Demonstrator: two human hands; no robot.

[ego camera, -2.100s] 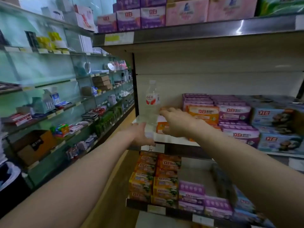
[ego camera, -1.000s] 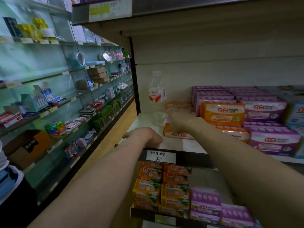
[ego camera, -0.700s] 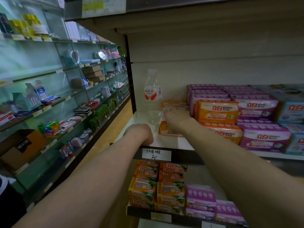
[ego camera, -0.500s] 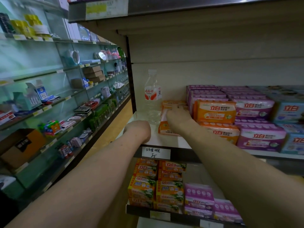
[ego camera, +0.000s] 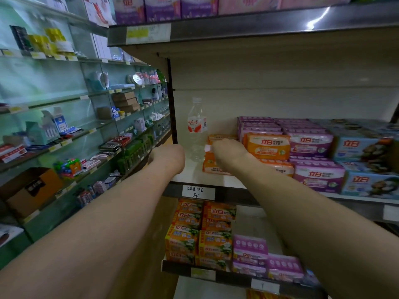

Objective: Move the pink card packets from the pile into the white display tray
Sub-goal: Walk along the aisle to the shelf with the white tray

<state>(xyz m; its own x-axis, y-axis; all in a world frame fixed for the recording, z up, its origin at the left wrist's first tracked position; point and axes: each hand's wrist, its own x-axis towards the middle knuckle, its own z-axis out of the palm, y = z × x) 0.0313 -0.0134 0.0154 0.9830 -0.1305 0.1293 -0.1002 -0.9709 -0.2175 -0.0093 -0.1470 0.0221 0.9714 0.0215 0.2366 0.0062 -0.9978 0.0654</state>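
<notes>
My right hand [ego camera: 228, 155] reaches onto the white shelf [ego camera: 194, 173] and grips the top of an orange soap pack [ego camera: 212, 166] that stands on its edge. A small pale pink-white bit [ego camera: 207, 147] shows at its fingertips. My left hand [ego camera: 167, 157] rests on the shelf's front left corner with its fingers curled under and nothing seen in it. A clear water bottle [ego camera: 195, 130] stands between and just behind the two hands. I see no pink card packets or white tray in this view.
Orange soap packs [ego camera: 267, 145], purple ones [ego camera: 311, 145] and blue ones [ego camera: 362, 149] are stacked to the right on the shelf. More packs [ego camera: 198, 234] fill the shelf below. Glass shelves [ego camera: 90, 130] of small goods line the left. A metal shelf [ego camera: 248, 24] hangs overhead.
My right hand has curled over the orange soap pack and tipped it up onto its edge. My left hand has stayed on the shelf corner. The camera has tilted up slightly.
</notes>
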